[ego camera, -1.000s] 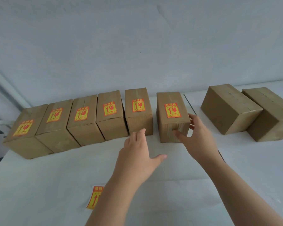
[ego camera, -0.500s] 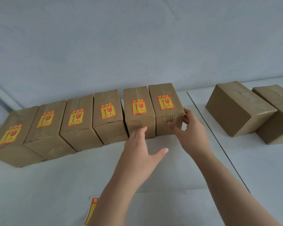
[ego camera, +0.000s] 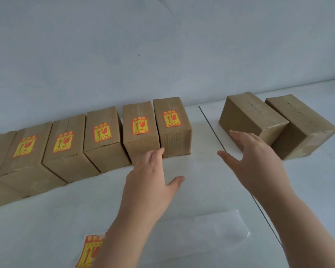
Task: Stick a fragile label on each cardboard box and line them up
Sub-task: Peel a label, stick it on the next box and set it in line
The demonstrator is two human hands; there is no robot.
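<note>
Several cardboard boxes with yellow-and-red fragile labels stand side by side in a row; the rightmost labelled box [ego camera: 172, 126] touches its neighbour [ego camera: 140, 130]. Two plain boxes lie at the right, the nearer unlabelled box [ego camera: 253, 117] and the far right box [ego camera: 302, 126]. My left hand [ego camera: 153, 175] is spread, its fingertips touching the front of the row. My right hand [ego camera: 253, 157] is open, fingers spread, just in front of the nearer unlabelled box and holding nothing. A strip of fragile labels [ego camera: 90, 250] lies near the bottom edge, partly hidden by my left forearm.
The boxes stand on a white table [ego camera: 46, 229] against a pale wall. A dark seam [ego camera: 213, 130] between two tabletops runs from the wall toward me. A sheet of white backing paper [ego camera: 211, 227] lies between my forearms.
My right hand has let go of the rightmost labelled box, which now sits against the row, and has moved right toward the nearer unlabelled box. The left hand has stayed at the row.
</note>
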